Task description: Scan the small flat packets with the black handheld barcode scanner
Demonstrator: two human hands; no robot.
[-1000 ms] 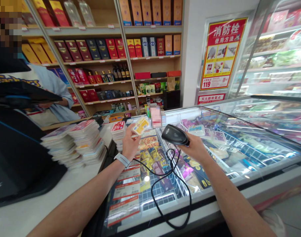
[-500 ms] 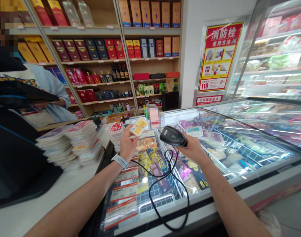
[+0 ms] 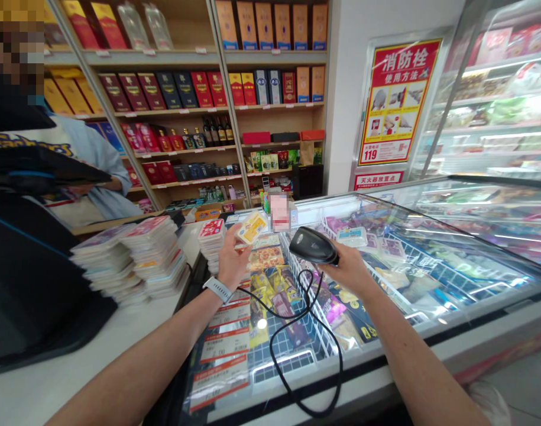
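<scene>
From here I see a white shop counter [image 3: 61, 355] on the left and a glass-topped chest freezer [image 3: 483, 322] on the right. My hands are apart above the freezer. The right hand [image 3: 347, 269] wraps around a black corded barcode scanner [image 3: 313, 245], which looks light and stiff, its smooth shell safest held by the body. The left hand [image 3: 235, 260] pinches a small yellow packet [image 3: 252, 228] at its edge; it looks light and possibly slippery, so a flat-faced grip seems best.

The left hand [image 3: 232, 261] is raised and pinching, the right hand [image 3: 349, 271] curled closed
</scene>
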